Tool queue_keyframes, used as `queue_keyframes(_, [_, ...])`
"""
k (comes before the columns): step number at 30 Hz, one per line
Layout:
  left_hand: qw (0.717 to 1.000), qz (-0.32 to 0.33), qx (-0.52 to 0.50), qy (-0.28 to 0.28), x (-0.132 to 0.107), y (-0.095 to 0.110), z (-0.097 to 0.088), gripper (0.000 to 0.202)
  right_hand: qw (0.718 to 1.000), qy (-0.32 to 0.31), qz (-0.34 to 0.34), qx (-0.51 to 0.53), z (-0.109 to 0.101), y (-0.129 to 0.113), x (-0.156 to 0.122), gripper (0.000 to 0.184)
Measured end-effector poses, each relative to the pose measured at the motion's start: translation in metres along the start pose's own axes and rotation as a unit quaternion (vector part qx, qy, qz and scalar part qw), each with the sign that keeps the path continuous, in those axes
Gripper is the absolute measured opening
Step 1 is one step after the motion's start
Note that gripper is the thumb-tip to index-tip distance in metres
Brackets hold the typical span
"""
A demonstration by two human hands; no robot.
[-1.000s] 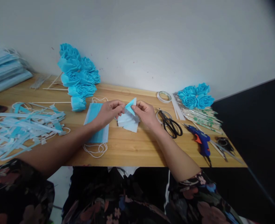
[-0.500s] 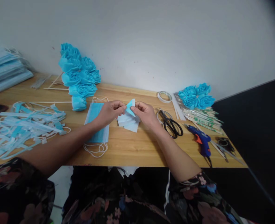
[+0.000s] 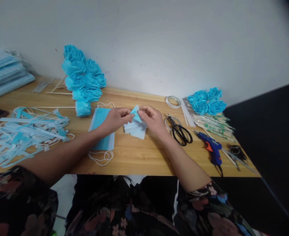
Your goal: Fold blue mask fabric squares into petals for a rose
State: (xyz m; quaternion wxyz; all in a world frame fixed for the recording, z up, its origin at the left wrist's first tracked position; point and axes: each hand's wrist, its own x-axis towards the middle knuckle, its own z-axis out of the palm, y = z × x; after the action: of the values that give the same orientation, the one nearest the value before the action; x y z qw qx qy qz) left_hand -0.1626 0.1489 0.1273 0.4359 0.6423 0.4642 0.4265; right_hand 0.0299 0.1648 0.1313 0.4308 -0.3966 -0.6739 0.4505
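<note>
Between my two hands is a small folded piece of blue mask fabric (image 3: pixel 136 114), its point upward. My left hand (image 3: pixel 117 119) pinches its left side with thumb and fingertips. On the other side, my right hand (image 3: pixel 154 119) grips it between thumb and forefinger. Pale cut fabric pieces (image 3: pixel 137 130) lie on the table just below. Under my left forearm lie blue face masks (image 3: pixel 105 141) with white ear loops. To the right of my right hand rest black-handled scissors (image 3: pixel 181 132), next to a roll of white tape (image 3: pixel 173 102).
Blue fabric roses (image 3: pixel 82 77) stand at the back left, with more roses (image 3: pixel 207 101) over wrapped sticks (image 3: pixel 215 124) at right. A blue glue gun (image 3: pixel 213 149) lies near the right edge. Cut strips and loops (image 3: pixel 28 134) are heaped left, below packed masks (image 3: pixel 7 73).
Both hands have shifted only slightly, and the fingers have moved on the folded blue fabric. Its upper tip now sits a little further left. Everything else is unmoved.
</note>
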Motion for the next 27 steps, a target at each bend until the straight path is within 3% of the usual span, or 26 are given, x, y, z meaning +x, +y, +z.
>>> queue_keyframes(3, [0.999,-0.019,-0.041,0.022,0.0008,0.0028,0.0,0.029,0.999,0.038,-0.017,0.009,-0.0022,-0.0016,0.0012,0.035])
queue_keyframes(7, [0.996,-0.022,-0.073,0.043,0.0014,0.0039,0.0002,0.028,1.0,0.017,-0.019,0.001,-0.0019,-0.0011,0.0016,0.031])
queue_keyframes(13, [0.997,-0.019,-0.075,0.022,0.0003,0.0008,0.0001,0.028,0.999,0.004,-0.014,-0.04,0.0017,0.0026,0.0001,0.021])
queue_keyframes(22, [0.994,-0.04,-0.102,0.016,0.001,0.0044,-0.0015,0.028,0.995,-0.01,-0.08,-0.063,-0.0016,0.0008,-0.0005,0.008])
queue_keyframes(27, [0.994,-0.043,-0.095,0.013,0.001,0.0053,-0.001,0.021,0.996,-0.006,-0.054,-0.072,-0.0007,-0.0015,-0.0013,0.01])
